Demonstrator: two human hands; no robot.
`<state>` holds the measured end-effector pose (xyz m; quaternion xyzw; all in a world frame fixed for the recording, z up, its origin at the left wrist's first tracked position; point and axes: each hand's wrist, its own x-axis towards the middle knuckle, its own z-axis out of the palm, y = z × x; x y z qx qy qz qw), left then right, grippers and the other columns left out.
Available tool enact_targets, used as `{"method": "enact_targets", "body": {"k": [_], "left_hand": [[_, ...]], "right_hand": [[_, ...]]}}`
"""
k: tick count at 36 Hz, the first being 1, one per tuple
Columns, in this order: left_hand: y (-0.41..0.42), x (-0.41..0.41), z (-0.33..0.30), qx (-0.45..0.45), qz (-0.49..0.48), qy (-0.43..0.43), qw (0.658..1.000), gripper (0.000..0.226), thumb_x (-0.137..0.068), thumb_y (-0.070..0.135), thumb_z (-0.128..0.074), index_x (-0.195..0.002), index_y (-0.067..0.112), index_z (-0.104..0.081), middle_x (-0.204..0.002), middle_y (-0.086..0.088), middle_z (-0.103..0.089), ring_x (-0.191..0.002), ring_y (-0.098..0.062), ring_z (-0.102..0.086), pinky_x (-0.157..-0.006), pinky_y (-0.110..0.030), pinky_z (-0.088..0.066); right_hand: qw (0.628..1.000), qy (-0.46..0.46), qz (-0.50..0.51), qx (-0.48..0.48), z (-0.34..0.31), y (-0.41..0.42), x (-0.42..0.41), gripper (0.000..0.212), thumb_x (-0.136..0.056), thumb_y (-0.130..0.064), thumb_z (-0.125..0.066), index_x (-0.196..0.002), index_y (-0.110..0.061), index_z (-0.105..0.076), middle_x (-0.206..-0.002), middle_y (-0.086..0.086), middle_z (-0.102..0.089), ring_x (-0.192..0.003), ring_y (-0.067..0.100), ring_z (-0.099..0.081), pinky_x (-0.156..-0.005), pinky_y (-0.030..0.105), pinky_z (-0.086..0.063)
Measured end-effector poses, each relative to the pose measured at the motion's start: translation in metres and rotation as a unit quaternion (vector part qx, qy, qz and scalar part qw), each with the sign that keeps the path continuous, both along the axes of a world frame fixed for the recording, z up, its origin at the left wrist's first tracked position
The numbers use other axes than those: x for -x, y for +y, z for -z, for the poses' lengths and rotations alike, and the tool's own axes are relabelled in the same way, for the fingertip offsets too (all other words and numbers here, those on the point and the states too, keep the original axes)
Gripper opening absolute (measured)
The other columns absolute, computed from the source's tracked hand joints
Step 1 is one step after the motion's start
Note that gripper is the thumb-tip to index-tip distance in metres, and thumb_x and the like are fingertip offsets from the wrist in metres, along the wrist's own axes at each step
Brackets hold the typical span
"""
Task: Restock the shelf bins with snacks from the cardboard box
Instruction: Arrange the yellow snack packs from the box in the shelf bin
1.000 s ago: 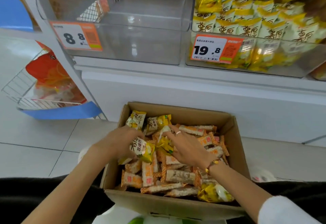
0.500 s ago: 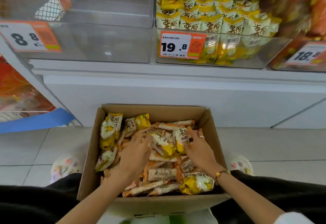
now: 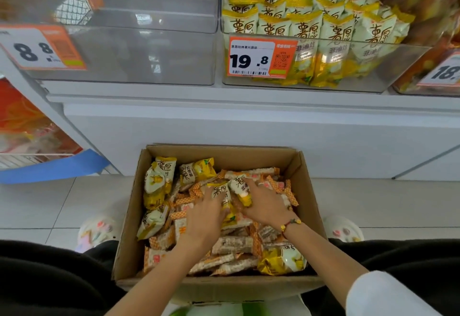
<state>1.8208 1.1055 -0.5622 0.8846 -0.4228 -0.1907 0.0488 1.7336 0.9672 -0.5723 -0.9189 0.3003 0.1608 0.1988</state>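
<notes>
a view looking down from a person's head at an open cardboard box (image 3: 129, 228) on a pale tiled floor (image 3: 37, 203), set against the white base of a shop shelf (image 3: 249, 121). the box is packed with snacks: yellow and white chip packets (image 3: 159, 181) mostly along its left side and far edge, and orange-edged wafer bars (image 3: 231, 244) across the middle and right. both bare forearms reach into the box from the bottom of the view. the left hand (image 3: 206, 216) lies palm down in the middle of the pile with its fingers curled around a yellow and white packet (image 3: 222, 192). the right hand (image 3: 265, 206), with a ring on one finger and a beaded bracelet (image 3: 290, 225) at the wrist, grips a second packet (image 3: 240, 188) just beside the first, so the two packets touch. above the box, on the shelf, sit clear plastic bins. the left bin (image 3: 149, 54) carries an orange price tag (image 3: 42, 47) reading 8.8, and nothing can be seen inside it. the middle bin (image 3: 348, 67), tagged 19.8 (image 3: 260, 57), is full of the same yellow and white packets standing upright in rows. at the far right edge, a third bin (image 3: 435, 42) holds orange packets, partly cut off. dark trousers (image 3: 49, 278) frame the box on both sides.
</notes>
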Motion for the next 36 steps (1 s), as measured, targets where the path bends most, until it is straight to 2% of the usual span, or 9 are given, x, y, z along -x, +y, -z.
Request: {"method": "enact_targets", "body": {"k": [5, 10, 15, 19, 21, 23, 26, 31, 36], "left_hand": [[0.009, 0.001, 0.003, -0.008, 0.035, 0.005, 0.999, 0.069, -0.092, 0.054, -0.05, -0.15, 0.027, -0.024, -0.159, -0.004, -0.014, -0.133, -0.028, -0.041, -0.095, -0.038, -0.046], [0.005, -0.001, 0.004, 0.018, 0.011, -0.012, 1.0, 0.074, -0.083, 0.058, -0.061, -0.146, 0.031, -0.032, -0.156, 0.002, -0.023, -0.117, -0.019, -0.058, -0.081, -0.033, -0.051], [0.022, -0.012, 0.017, 0.089, 0.033, 0.102, 0.99, 0.072, -0.082, 0.049, -0.067, -0.145, 0.033, -0.037, -0.155, 0.005, -0.029, -0.135, -0.015, -0.041, -0.105, -0.031, -0.039], [0.016, -0.013, -0.015, 0.219, -0.074, 0.323, 0.918, 0.076, -0.068, 0.058, -0.074, -0.136, 0.036, -0.047, -0.142, 0.01, -0.047, -0.131, -0.013, -0.045, -0.105, -0.03, -0.041], [0.006, -0.008, -0.04, 0.288, -0.084, 0.379, 0.875, 0.072, -0.066, 0.058, -0.075, -0.131, 0.044, -0.047, -0.135, 0.013, -0.054, -0.126, -0.011, -0.051, -0.1, -0.036, -0.048], [-0.004, -0.003, -0.073, 0.356, -0.079, 0.391, 0.845, 0.064, -0.071, 0.043, -0.074, -0.129, 0.042, -0.047, -0.124, 0.017, -0.061, -0.116, -0.004, -0.058, -0.09, -0.021, -0.052], [-0.012, -0.001, -0.123, 0.441, -0.061, 0.344, 0.827, 0.068, -0.071, 0.038, -0.074, -0.134, 0.04, -0.047, -0.113, 0.018, -0.067, -0.105, 0.004, -0.062, -0.082, -0.011, -0.05], [-0.027, -0.017, -0.18, 0.522, -0.027, 0.19, 0.831, 0.075, -0.062, 0.054, -0.073, -0.132, 0.055, -0.044, -0.134, 0.024, -0.053, -0.113, 0.013, -0.052, -0.079, -0.007, -0.047], [-0.057, -0.042, -0.231, 0.497, 0.05, 0.051, 0.865, 0.074, -0.066, 0.065, -0.062, -0.135, 0.06, -0.035, -0.145, 0.028, -0.038, -0.115, 0.005, -0.054, -0.089, -0.021, -0.052]], "right_hand": [[1.0, -0.003, 0.0, -0.006, -0.004, -0.016, 0.023, 0.077, -0.085, -0.036, -0.064, -0.15, -0.03, -0.023, -0.122, 0.009, -0.059, -0.097, 0.026, -0.062, -0.066, 0.033, -0.052], [0.995, -0.031, 0.08, -0.047, -0.028, -0.033, 0.045, 0.07, -0.085, -0.035, -0.063, -0.146, -0.033, -0.031, -0.132, 0.002, -0.054, -0.116, 0.024, -0.055, -0.09, 0.035, -0.048], [0.984, -0.101, 0.124, -0.079, -0.064, -0.042, 0.054, 0.053, -0.086, -0.033, -0.063, -0.134, -0.041, -0.043, -0.117, -0.005, -0.059, -0.099, 0.016, -0.059, -0.083, 0.032, -0.05], [0.964, -0.195, 0.148, -0.105, -0.103, -0.046, 0.054, 0.047, -0.085, -0.032, -0.067, -0.127, -0.044, -0.05, -0.118, -0.009, -0.06, -0.102, 0.011, -0.057, -0.082, 0.025, -0.044], [0.95, -0.252, 0.161, -0.094, -0.125, -0.048, 0.052, 0.046, -0.085, -0.031, -0.067, -0.126, -0.044, -0.053, -0.123, -0.01, -0.055, -0.105, 0.011, -0.052, -0.082, 0.026, -0.043], [0.925, -0.327, 0.173, -0.092, -0.148, -0.047, 0.05, 0.044, -0.085, -0.027, -0.067, -0.125, -0.042, -0.056, -0.122, -0.007, -0.056, -0.106, 0.011, -0.053, -0.085, 0.028, -0.046], [0.879, -0.436, 0.171, -0.088, -0.179, -0.044, 0.047, 0.043, -0.085, -0.02, -0.068, -0.123, -0.038, -0.058, -0.117, -0.01, -0.057, -0.098, 0.001, -0.055, -0.077, 0.019, -0.045], [0.811, -0.556, 0.173, -0.055, -0.215, -0.043, 0.042, 0.04, -0.082, -0.01, -0.071, -0.117, -0.026, -0.058, -0.102, -0.021, -0.06, -0.085, -0.007, -0.057, -0.063, 0.008, -0.041], [0.775, -0.609, 0.168, 0.002, -0.241, -0.066, 0.024, 0.04, -0.082, -0.013, -0.071, -0.115, -0.029, -0.054, -0.104, -0.023, -0.06, -0.085, -0.002, -0.056, -0.065, 0.009, -0.039]]}}
